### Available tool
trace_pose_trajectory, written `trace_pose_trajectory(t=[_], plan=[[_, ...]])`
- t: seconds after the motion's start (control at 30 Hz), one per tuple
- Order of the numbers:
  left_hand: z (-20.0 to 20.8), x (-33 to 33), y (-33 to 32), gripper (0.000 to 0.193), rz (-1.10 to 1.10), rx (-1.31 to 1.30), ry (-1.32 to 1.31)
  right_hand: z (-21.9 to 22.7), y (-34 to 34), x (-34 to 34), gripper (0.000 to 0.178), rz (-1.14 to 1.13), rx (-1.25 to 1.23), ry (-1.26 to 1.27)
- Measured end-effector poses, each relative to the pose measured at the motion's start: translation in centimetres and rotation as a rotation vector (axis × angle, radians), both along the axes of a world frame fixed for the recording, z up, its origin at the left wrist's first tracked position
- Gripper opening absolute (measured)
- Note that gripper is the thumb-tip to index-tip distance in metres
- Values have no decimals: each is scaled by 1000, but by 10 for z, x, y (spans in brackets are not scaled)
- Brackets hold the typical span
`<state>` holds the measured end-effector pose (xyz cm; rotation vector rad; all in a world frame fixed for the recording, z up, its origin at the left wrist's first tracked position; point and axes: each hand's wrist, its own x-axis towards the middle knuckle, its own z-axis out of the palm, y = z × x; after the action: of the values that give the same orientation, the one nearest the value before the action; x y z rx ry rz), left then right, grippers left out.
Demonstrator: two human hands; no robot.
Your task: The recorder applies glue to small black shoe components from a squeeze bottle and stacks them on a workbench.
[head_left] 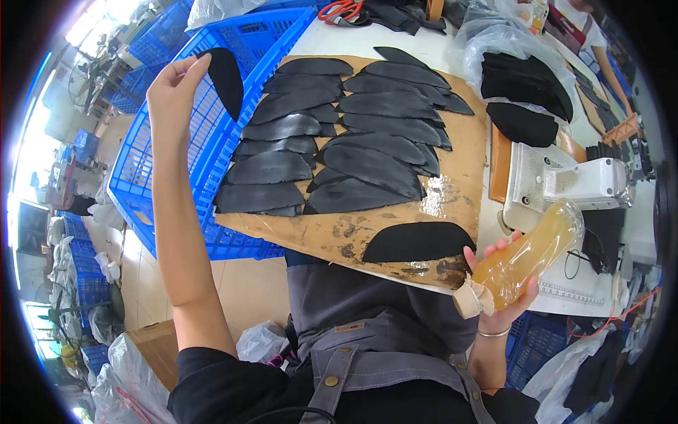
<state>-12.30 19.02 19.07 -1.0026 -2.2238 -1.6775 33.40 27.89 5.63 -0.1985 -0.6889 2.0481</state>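
Observation:
Up at the left, my left hand (173, 92) pinches one tip of a black curved fabric piece (227, 83), which hangs over the blue crate. My right hand (521, 302), at the lower right, is wrapped round a clear plastic bottle (531, 256) of yellowish liquid. The bottle tilts with its beige-covered mouth (472, 297) toward the lower left. Near that mouth, a single black piece (417, 242) lies flat on the brown cardboard (279, 227). Farther up the board, many similar black pieces (381, 145) overlap in two columns, some with a shiny surface.
The blue plastic crate (134, 159) stands against the board's left side. A clear bag (470, 39) with a stack of black pieces (526, 81) sits at the upper right. Below it are a white machine (565, 177) and a ruler (572, 292). Red-handled scissors (340, 10) lie at the back.

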Motion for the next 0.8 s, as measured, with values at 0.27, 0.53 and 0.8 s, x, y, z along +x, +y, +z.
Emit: trace_pose_trajectory(t=[0.27,0.53,0.8], plan=[[-5,-27,54,33,87,-128,198,2,-3,1,70,-27,-17,-14],[-68,23,115,21,-30,-383,436,2,-2,0,70,-30,-17,-26],[-75,27,122,21,-223,-647,182,2,-1,1,71,-15,-16,-38]])
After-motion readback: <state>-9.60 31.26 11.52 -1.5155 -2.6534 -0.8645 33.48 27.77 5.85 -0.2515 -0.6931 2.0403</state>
